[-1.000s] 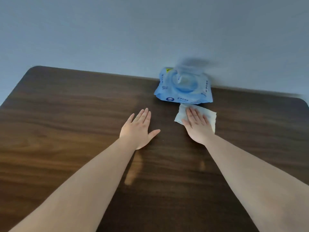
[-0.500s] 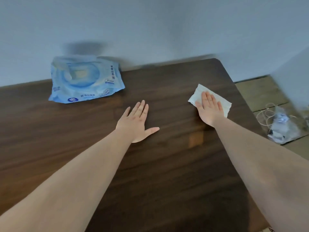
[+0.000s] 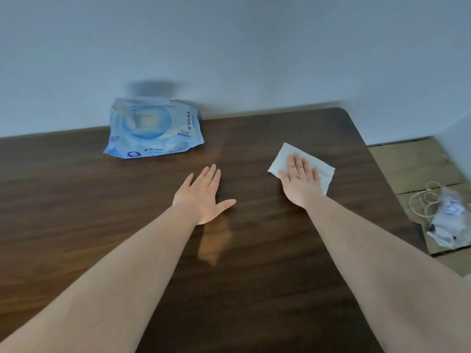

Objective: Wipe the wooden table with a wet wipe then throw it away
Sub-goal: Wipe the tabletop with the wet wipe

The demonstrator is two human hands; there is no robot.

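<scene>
A dark wooden table (image 3: 102, 225) fills most of the view. My right hand (image 3: 300, 182) lies flat, palm down, on a white wet wipe (image 3: 283, 156), pressing it onto the table near the far right corner. My left hand (image 3: 204, 194) rests flat on the wood in the middle, fingers spread, holding nothing. The wipe shows on both sides of my right hand's fingers.
A blue pack of wet wipes (image 3: 153, 131) with its lid flap raised lies at the back of the table against the wall. Right of the table, on the floor, sits a clear plastic bag with cords (image 3: 446, 220) on cardboard.
My right hand slid the wipe from beside the pack out toward the table's right side, then a little back toward the middle. The left hand stayed flat in place.
</scene>
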